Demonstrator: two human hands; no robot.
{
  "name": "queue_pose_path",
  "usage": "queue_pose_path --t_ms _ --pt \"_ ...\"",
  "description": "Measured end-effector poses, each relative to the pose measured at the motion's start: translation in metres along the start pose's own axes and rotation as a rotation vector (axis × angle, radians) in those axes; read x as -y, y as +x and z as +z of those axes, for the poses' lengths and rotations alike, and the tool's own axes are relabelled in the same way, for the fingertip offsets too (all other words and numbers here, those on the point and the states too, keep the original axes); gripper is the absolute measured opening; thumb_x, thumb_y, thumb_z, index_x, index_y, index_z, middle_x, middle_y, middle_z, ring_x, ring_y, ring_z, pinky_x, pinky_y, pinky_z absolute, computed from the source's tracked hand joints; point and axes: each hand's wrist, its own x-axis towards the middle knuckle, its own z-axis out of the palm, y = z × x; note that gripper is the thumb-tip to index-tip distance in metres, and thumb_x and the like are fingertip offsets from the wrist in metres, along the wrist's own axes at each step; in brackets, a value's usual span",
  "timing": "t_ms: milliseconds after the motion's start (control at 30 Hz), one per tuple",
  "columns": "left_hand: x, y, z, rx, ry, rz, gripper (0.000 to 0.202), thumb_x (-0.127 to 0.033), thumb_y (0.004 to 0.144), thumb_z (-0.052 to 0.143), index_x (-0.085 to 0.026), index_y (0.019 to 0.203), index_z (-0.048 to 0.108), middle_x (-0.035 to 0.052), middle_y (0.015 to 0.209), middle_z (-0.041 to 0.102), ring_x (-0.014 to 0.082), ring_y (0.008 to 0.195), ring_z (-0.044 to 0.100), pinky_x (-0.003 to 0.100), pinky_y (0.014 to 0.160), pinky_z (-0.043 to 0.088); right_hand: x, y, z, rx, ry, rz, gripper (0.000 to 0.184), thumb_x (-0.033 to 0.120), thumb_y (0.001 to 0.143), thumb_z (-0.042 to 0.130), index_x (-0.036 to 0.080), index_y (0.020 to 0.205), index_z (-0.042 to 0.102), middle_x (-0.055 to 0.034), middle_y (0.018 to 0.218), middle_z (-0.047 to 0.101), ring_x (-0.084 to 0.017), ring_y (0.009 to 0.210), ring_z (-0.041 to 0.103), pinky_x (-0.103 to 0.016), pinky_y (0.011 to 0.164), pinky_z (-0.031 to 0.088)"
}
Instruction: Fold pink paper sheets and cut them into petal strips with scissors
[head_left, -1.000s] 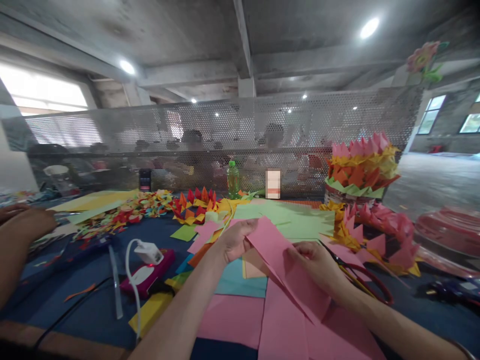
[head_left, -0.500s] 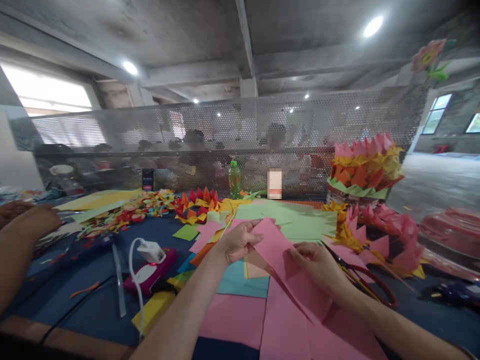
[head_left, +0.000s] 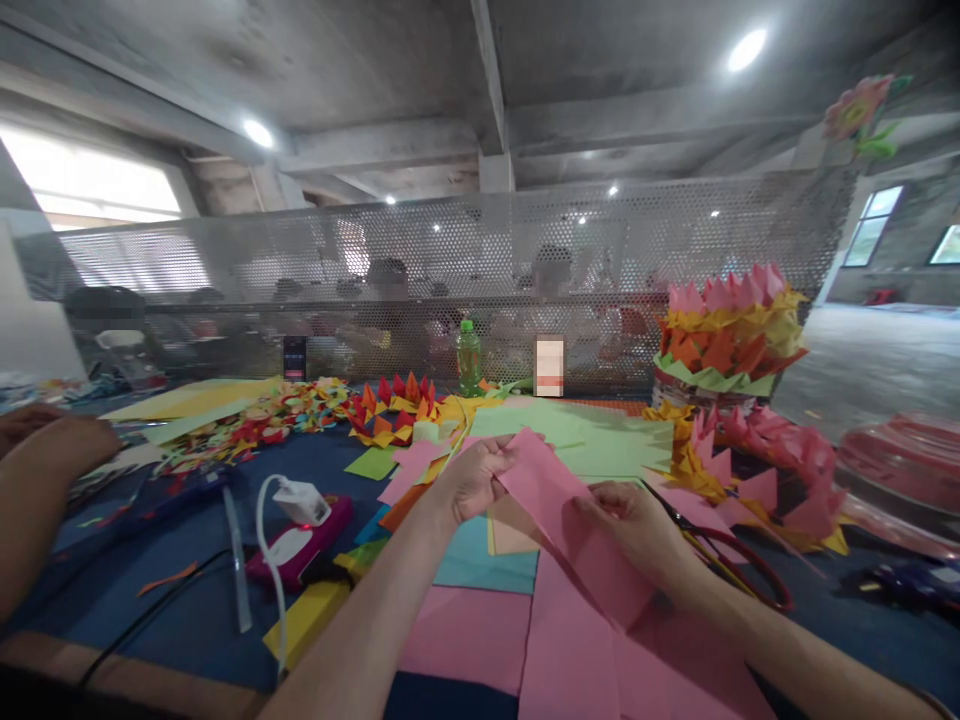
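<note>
A folded strip of pink paper (head_left: 566, 520) slants between my hands, above the tabletop. My left hand (head_left: 484, 478) pinches its upper left end between thumb and fingers. On its right long edge, my right hand (head_left: 619, 515) is closed with thumb and fingertips. Beneath lie larger pink sheets (head_left: 574, 650), and a blue sheet (head_left: 486, 560) shows under my left wrist. A pair of scissors with red handles (head_left: 750, 570) rests beside my right wrist, partly hidden by it.
A purple power strip (head_left: 304, 545) with a white charger sits at left. Folded paper lotus pieces (head_left: 739, 335) are stacked at right, near pink plastic packaging (head_left: 900, 480). A green bottle (head_left: 469, 360) stands before the perforated screen (head_left: 442, 250). Another person's arm (head_left: 45, 480) reaches in from the left.
The upper end of the pink strip has shifted slightly left and up, and its lower end has drawn up a little. Both hands keep their hold.
</note>
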Motion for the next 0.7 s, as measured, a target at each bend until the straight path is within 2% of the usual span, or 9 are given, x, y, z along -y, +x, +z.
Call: queue_pose_path --t_ms 100,167,233,300,367,433,500,600,700 --pt "-0.007 0.002 -0.001 -0.176 -0.085 0.030 0.013 -0.005 0.072 0.062 -0.013 0.082 0.067 0.0048 0.072 0.069 0.0124 0.060 0.063 0.022 0.063 0.050 -0.003 0.003 -0.004 -0.082 -0.030 0.077 0.026 0.044 0.072 0.061 0.020 0.081 0.061 -0.0008 0.071 0.064 -0.019 0.067 0.058 -0.027 0.058 0.042" --pt "-0.012 0.001 0.000 -0.306 -0.131 0.035 0.012 -0.003 0.074 0.058 -0.014 0.076 0.063 0.0001 0.061 0.063 0.0088 0.047 0.058 0.020 0.053 0.047 -0.003 0.005 -0.008 -0.167 0.011 0.134 0.037 0.044 0.068 0.067 0.021 0.095 0.057 -0.0001 0.072 0.062 -0.019 0.065 0.057 -0.027 0.057 0.043" --pt "-0.016 0.001 0.002 -0.383 -0.153 0.043 0.013 -0.003 0.077 0.055 -0.014 0.073 0.060 -0.0023 0.055 0.059 0.0076 0.041 0.054 0.018 0.047 0.045 -0.002 0.006 -0.012 -0.193 0.189 0.173 0.046 0.046 0.067 0.069 0.020 0.102 0.055 -0.0014 0.077 0.062 -0.019 0.066 0.058 -0.027 0.056 0.044" --pt "-0.018 0.000 0.005 -0.402 -0.157 0.077 0.013 -0.003 0.077 0.055 -0.015 0.074 0.059 -0.0022 0.056 0.060 0.0079 0.043 0.055 0.018 0.047 0.046 0.001 0.006 -0.015 -0.127 0.437 0.197 0.042 0.049 0.071 0.067 0.019 0.100 0.057 -0.0036 0.081 0.064 -0.019 0.068 0.059 -0.027 0.057 0.046" --pt "-0.018 0.000 0.007 -0.402 -0.151 0.104 0.013 -0.002 0.076 0.056 -0.015 0.078 0.059 -0.0015 0.059 0.062 0.0085 0.045 0.058 0.018 0.049 0.048 0.002 0.006 -0.017 -0.074 0.606 0.251 0.037 0.054 0.076 0.061 0.018 0.086 0.059 -0.0024 0.074 0.063 -0.017 0.061 0.058 -0.025 0.052 0.043" --pt "-0.018 0.001 0.007 -0.401 -0.154 0.107 0.015 -0.002 0.076 0.056 -0.015 0.082 0.060 -0.0015 0.060 0.063 0.0088 0.045 0.058 0.018 0.049 0.050 0.001 0.006 -0.019 -0.083 0.639 0.324 0.040 0.058 0.077 0.058 0.019 0.069 0.056 0.0006 0.060 0.057 -0.014 0.050 0.052 -0.025 0.045 0.039" --pt "-0.017 0.002 0.006 -0.423 -0.190 0.118 0.018 -0.001 0.077 0.055 -0.015 0.085 0.060 -0.0026 0.059 0.062 0.0081 0.043 0.057 0.018 0.050 0.050 -0.001 0.006 -0.019 -0.122 0.642 0.367 0.042 0.059 0.076 0.058 0.020 0.062 0.051 0.0032 0.052 0.050 -0.012 0.045 0.047 -0.024 0.043 0.038" --pt "-0.015 0.004 0.002 -0.440 -0.293 0.175 0.027 0.004 0.077 0.052 -0.016 0.092 0.060 -0.0028 0.062 0.064 0.0073 0.050 0.061 0.015 0.055 0.051 -0.003 0.007 -0.018 -0.106 0.700 0.393 0.040 0.056 0.073 0.064 0.020 0.063 0.053 0.0050 0.051 0.047 -0.010 0.046 0.049 -0.023 0.048 0.044" --pt "-0.013 0.007 -0.003 -0.404 -0.361 0.223 0.031 0.007 0.077 0.049 -0.015 0.095 0.061 0.0003 0.069 0.067 0.0094 0.062 0.066 0.016 0.062 0.054 -0.005 0.009 -0.017 -0.040 0.725 0.380 0.041 0.056 0.068 0.069 0.017 0.065 0.058 0.0026 0.056 0.053 -0.013 0.054 0.058 -0.023 0.051 0.046"
